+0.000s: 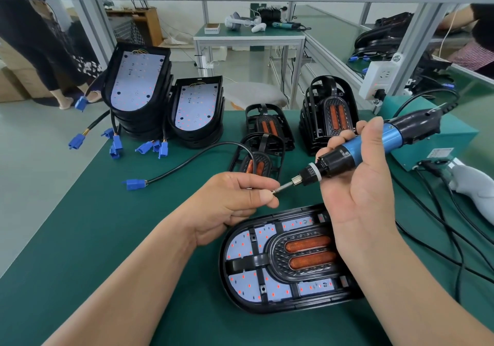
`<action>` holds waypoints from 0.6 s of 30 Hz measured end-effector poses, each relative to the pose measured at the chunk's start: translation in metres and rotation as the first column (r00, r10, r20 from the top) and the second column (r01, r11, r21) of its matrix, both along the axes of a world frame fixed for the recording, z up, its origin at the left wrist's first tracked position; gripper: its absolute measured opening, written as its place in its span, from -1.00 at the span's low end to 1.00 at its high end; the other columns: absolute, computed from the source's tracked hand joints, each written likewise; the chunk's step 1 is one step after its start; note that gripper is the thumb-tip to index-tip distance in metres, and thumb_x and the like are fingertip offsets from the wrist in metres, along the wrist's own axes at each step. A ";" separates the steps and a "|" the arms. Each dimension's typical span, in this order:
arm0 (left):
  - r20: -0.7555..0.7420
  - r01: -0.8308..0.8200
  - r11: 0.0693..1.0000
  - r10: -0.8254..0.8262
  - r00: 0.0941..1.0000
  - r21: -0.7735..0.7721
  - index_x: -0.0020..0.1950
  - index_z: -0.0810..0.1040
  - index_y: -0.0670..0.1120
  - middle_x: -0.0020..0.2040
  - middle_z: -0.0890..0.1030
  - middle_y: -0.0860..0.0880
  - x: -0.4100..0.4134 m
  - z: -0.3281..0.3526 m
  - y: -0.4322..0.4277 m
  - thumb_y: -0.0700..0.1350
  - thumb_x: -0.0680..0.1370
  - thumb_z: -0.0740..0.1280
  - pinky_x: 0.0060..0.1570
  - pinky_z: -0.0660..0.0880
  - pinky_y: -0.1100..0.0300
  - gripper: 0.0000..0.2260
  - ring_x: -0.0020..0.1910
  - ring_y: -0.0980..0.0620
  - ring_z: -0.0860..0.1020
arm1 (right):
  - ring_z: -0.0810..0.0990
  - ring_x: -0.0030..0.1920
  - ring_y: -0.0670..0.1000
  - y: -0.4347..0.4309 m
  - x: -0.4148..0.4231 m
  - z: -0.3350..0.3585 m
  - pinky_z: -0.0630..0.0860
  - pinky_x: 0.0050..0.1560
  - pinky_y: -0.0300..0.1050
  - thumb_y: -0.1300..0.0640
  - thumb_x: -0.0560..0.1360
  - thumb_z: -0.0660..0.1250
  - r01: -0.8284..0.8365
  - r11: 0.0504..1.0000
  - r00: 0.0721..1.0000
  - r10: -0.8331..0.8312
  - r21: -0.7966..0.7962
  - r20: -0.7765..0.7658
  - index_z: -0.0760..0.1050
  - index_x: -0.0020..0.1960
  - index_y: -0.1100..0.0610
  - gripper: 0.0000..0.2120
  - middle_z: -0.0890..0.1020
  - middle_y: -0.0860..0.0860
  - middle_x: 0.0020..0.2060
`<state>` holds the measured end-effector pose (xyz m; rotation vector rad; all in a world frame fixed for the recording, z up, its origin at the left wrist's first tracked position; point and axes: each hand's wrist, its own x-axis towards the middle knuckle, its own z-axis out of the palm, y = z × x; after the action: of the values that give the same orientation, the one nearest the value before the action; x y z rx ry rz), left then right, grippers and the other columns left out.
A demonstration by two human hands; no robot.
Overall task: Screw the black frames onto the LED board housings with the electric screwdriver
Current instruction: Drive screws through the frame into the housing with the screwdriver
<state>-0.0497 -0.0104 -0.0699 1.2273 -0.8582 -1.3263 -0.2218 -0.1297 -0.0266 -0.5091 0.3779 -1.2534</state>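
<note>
The counter (80,252) carries a framed lamp housing (280,262) just below the right hand (355,185). Beyond the left hand (230,201) stand stacks of housings (139,89) and frames (326,115). A blue-plugged cable (135,184) lies to its left, and a teal box (451,137) right of both hands.

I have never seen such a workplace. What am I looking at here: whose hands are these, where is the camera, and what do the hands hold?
There is no machine here. A person works with bare hands, and the single picture comes from a camera worn on the head, looking forward and down. The right hand grips a blue and black electric screwdriver. The left hand pinches what looks like a small screw at the tip of its bit. In front, on the green table, lies an LED board housing with a black frame laid in it. Farther back stand stacks of housings with blue plugs, and stacks of spare frames.
</note>
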 end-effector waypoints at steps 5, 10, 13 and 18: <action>-0.025 -0.025 1.000 0.025 0.999 -0.014 0.10 0.76 -0.15 -0.14 0.68 -0.10 0.001 0.004 0.001 -0.08 0.50 0.51 -0.56 0.15 0.40 -0.77 -0.46 0.17 0.19 | 0.56 -0.19 -0.05 -0.005 -0.006 0.001 0.53 -0.06 -0.14 -0.07 0.54 0.49 0.009 1.000 1.000 -0.009 0.006 0.019 0.45 0.26 0.05 -0.60 0.58 -0.04 -0.17; 0.228 -0.002 0.998 -0.014 0.974 0.070 0.04 0.73 -0.18 -0.26 0.60 -0.07 0.000 0.007 0.004 0.15 0.34 0.62 -0.47 0.38 0.31 -0.53 -0.44 0.10 0.41 | 0.54 -0.24 -0.04 -0.019 -0.020 0.008 0.54 -0.10 -0.12 0.00 0.59 0.48 0.028 0.999 0.999 -0.029 0.017 0.044 0.52 0.12 0.09 -0.77 0.57 -0.03 -0.21; 0.293 0.044 0.996 -0.066 0.954 0.081 -0.01 0.77 -0.11 -0.08 0.75 -0.18 -0.002 0.008 0.006 0.12 0.33 0.64 -0.04 0.65 0.05 -0.62 -0.15 -0.06 0.70 | 0.53 -0.28 -0.04 -0.025 -0.029 0.011 0.54 -0.15 -0.13 0.07 0.59 0.48 0.037 0.999 0.999 -0.037 -0.011 0.035 0.52 0.10 0.09 -0.81 0.55 -0.03 -0.23; 0.434 0.013 0.999 -0.032 0.900 0.047 -0.10 0.77 -0.08 -0.12 0.76 -0.14 -0.002 0.006 0.006 0.13 0.39 0.59 -0.08 0.64 0.15 -0.71 -0.17 0.03 0.69 | 0.49 -0.31 -0.07 -0.029 -0.037 0.016 0.49 -0.19 -0.16 0.08 0.63 0.41 0.004 0.997 1.000 -0.002 -0.080 0.031 0.54 0.08 0.07 -0.90 0.52 -0.05 -0.23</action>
<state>-0.0520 -0.0047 -0.0638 1.5853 -1.1646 -1.1051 -0.2591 -0.1591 -0.0107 -0.5574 0.3034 -1.2818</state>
